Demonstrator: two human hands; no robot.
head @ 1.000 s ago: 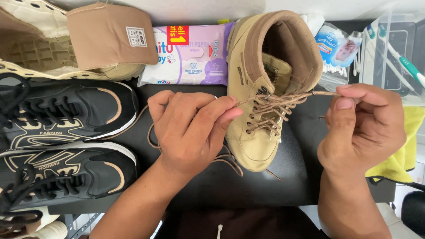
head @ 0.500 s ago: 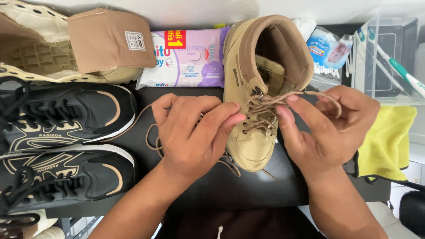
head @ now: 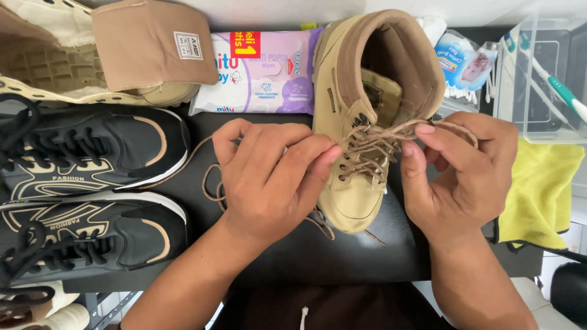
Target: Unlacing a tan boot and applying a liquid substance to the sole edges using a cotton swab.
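From the head camera, I am working the brown lace (head: 373,135) of a tan boot (head: 361,122) that is standing toe toward me on the black tabletop (head: 318,256). My left hand (head: 269,177) is pinching one strand, thumb and forefinger closed on it; my right hand (head: 465,171) is holding the other, fingers clamped. The lace looks thin, limp and easy to slip, best gripped near the eyelets; the boot seems stiff and fairly heavy. Black sneakers (head: 85,183) are lying to my left, a wipes pack (head: 263,73) behind, a yellow cloth (head: 541,189) at right.
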